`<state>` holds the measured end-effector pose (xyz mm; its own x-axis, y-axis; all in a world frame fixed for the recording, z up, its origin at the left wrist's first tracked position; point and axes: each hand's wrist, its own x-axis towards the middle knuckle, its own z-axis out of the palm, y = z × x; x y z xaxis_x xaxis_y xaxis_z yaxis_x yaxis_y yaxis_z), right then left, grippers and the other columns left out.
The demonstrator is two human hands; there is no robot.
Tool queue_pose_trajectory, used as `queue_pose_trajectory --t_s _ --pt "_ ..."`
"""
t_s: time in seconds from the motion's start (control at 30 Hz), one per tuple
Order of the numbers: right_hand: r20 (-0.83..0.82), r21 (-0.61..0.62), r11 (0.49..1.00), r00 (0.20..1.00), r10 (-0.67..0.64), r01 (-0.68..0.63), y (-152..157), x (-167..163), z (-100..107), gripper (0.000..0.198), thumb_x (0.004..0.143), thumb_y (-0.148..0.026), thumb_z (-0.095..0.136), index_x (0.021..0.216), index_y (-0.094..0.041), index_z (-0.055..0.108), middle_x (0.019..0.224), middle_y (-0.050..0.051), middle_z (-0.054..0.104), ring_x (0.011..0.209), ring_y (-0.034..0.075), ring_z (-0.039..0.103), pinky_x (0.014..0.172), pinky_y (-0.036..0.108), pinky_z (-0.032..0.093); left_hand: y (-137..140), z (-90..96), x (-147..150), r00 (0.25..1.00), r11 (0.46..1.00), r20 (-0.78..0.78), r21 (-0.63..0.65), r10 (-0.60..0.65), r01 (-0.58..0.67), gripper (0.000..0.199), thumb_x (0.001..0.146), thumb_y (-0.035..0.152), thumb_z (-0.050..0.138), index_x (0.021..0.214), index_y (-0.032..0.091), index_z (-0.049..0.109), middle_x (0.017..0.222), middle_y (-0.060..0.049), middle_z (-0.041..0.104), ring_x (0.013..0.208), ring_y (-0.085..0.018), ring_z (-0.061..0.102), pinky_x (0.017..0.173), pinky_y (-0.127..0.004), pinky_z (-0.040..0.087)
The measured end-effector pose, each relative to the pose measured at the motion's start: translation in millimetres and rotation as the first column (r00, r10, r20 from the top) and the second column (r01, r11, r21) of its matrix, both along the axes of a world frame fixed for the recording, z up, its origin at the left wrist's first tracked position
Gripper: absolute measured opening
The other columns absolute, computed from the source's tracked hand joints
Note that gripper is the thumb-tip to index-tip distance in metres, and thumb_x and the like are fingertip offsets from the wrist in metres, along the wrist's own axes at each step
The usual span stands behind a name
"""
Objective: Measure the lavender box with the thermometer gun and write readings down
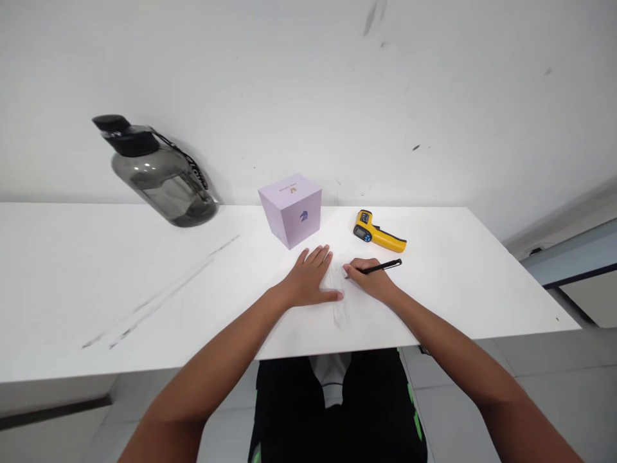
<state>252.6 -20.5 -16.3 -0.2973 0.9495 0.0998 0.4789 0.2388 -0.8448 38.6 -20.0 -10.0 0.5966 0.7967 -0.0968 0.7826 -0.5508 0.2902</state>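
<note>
Splaying our left hand (310, 283) — likely steadying the paper slip (341, 314) — we're pinching a black pen (387, 265) in our right hand (370, 279).

Left hand (309, 281) spread flat, right hand (372, 281) curled, forearms (241, 334) converging

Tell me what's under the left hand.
The left hand is spread on the white table, its thumb over what looks like a marked paper strip. Anything else beneath the hand is covered, so I can't tell whether the strip reaches further.
</note>
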Motion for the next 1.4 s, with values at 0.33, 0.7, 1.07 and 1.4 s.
queue_pose_trajectory --t_s 0.33,0.7,1.07,1.4 --pt "-0.007 -0.007 1.000 1.000 0.003 -0.003 -0.2 0.3 0.4 0.031 0.089 -0.040 0.055 0.068 -0.019 0.062 0.071 0.002 0.069 0.068 0.016 0.061 0.066 0.028 0.046 -1.4 2.1 0.4 1.000 1.000 0.014 -0.003 -0.002 0.002 0.114 0.075 0.089 0.034 0.157 0.012 0.014 0.165 -0.017 0.004 0.154 -0.033 0.003 0.124 -0.053 0.002" --pt "0.013 0.024 1.000 1.000 -0.016 0.016 -0.5 0.8 1.4 0.033 0.090 -0.040 0.053 0.064 -0.020 0.059 0.068 0.002 0.067 0.065 0.016 0.060 0.064 0.029 0.045 -1.0 -0.5 -0.2 1.000 1.000 0.030 0.027 -0.002 0.001 0.114 0.075 0.088 0.036 0.157 0.012 0.017 0.165 -0.018 0.008 0.154 -0.035 0.007 0.124 -0.054 0.004" --pt "0.010 0.017 0.999 1.000 -0.029 0.029 -1.0 0.7 2.2 0.034 0.090 -0.040 0.053 0.064 -0.020 0.059 0.068 0.002 0.067 0.066 0.016 0.060 0.064 0.029 0.045 -0.7 -0.8 0.4 1.000 1.000 0.030 0.027 -0.004 0.003 0.113 0.075 0.088 0.036 0.157 0.012 0.016 0.165 -0.018 0.007 0.154 -0.034 0.006 0.124 -0.053 0.004" --pt "0.022 0.021 1.000 1.000 0.006 -0.006 -0.2 1.7 2.9 0.035 0.089 -0.041 0.053 0.061 -0.020 0.056 0.064 0.001 0.063 0.062 0.015 0.056 0.062 0.029 0.044 -1.0 0.3 0.4 1.000 1.000 0.025 0.026 -0.007 0.007 0.110 0.077 0.087 0.036 0.157 0.014 0.015 0.165 -0.017 0.007 0.154 -0.034 0.006 0.124 -0.053 0.003"
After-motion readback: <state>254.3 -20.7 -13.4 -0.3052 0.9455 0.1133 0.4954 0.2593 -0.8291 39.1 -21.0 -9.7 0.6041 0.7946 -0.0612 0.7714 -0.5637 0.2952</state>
